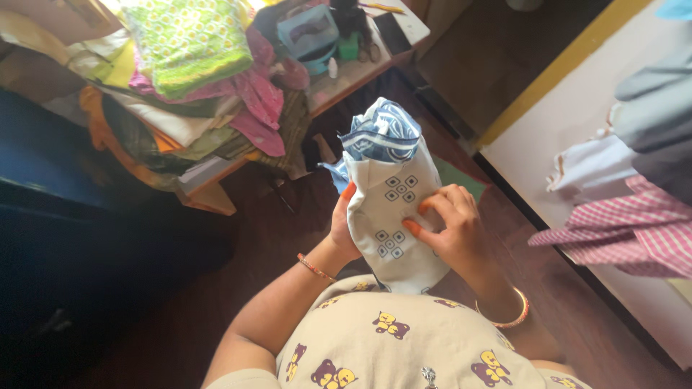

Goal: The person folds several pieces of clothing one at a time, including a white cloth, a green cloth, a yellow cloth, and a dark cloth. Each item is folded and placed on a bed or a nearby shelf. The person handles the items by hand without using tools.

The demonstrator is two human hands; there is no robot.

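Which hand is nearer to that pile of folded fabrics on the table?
Left. The left hand grips the pale printed cloth on the side facing the fabric pile; the right hand is on the far side.

Cloth piece (389,216): pale cream fabric printed with small grey diamond clusters, lined in blue-and-white swirl pattern showing at the top; being held upright, bunched into a rounded bundle, above the lap.

A folded cloth (389,216) is sitting upright between the left hand (342,230) and the right hand (450,230), above the lap. Beyond it to the left, a counter (346,83) is carrying a fabric pile (187,72). To the right, more garments (634,194) are lying on a bed (562,122).
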